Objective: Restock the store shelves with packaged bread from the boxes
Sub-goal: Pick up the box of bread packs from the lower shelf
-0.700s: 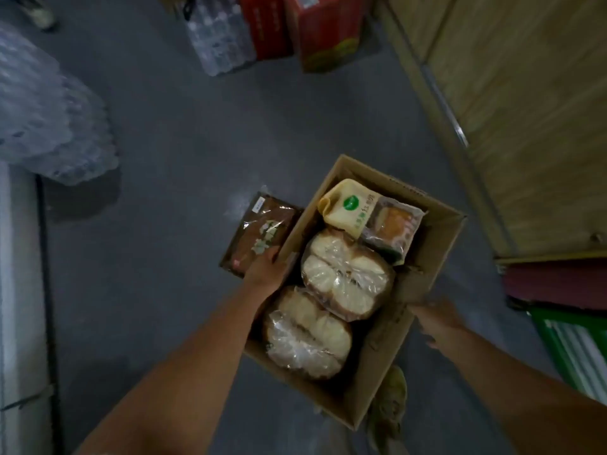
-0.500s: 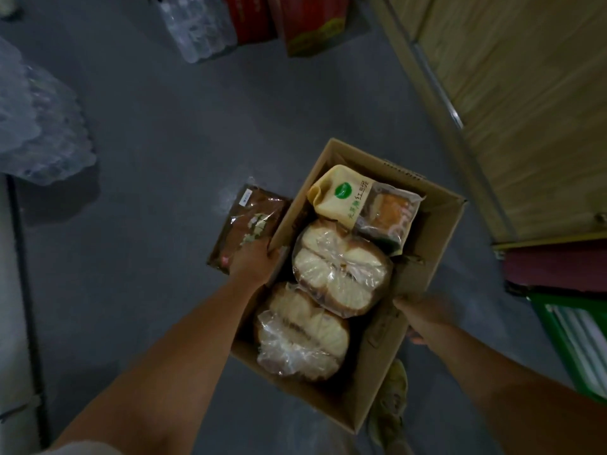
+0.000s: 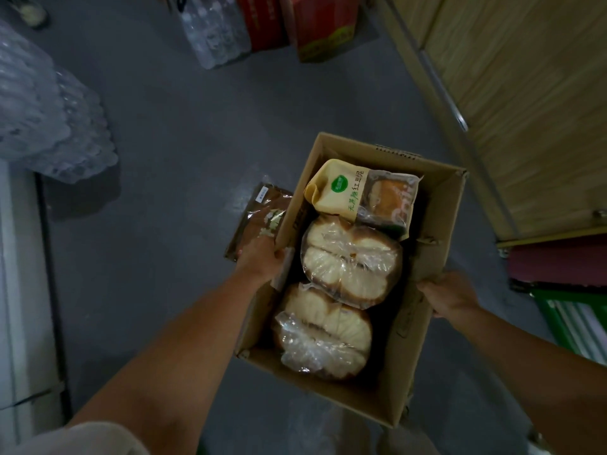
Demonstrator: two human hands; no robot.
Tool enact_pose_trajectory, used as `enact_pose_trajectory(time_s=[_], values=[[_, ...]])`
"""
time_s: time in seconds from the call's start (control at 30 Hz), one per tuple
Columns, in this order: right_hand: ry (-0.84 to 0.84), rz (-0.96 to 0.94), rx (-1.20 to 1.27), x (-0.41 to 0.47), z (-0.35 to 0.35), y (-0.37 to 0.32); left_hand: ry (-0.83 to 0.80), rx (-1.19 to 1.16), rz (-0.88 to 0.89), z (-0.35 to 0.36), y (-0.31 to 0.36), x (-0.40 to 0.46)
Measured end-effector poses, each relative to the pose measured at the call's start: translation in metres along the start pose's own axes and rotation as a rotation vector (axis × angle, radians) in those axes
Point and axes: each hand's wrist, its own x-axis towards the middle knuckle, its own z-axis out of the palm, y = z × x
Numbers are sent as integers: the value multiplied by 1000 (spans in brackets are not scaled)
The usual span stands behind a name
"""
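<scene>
While carrying: cardboard box (image 3: 423,310) clamped both sides, kept level.
Left hand (image 3: 259,257): pinning brown bread packet (image 3: 262,218) against wall.
Right hand (image 3: 450,295): fingers wrapped under right wall.

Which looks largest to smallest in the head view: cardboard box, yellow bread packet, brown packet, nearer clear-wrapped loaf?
1. Brown cardboard box
2. Nearer clear-wrapped round loaf
3. Yellow bread packet
4. Brown packet, partly hidden, so unsure

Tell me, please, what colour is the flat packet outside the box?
Brown packet, seen in the head view.
</scene>
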Motion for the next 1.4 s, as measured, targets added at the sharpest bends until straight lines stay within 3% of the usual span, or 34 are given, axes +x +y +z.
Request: enact_pose_trajectory(time_s=[0.27,0.73,1.0,1.17,1.4], values=[[-45,-191,-206,-51,-48,-42,45,-123,-83,-36,-11,-92],[-176,-637,-681,-186,-86,-107,221,-467,-484,-21,-47,-311],[-315,-888,-940,-286,-34,-121,358,-657,-734,23,-70,-451],[-305,-1063,-1148,-341,34,-111,413,-749,-879,73,-102,-536],[-329,-1229,-1299,-458,131,-38,521,-959,-1036,165,-142,-669]])
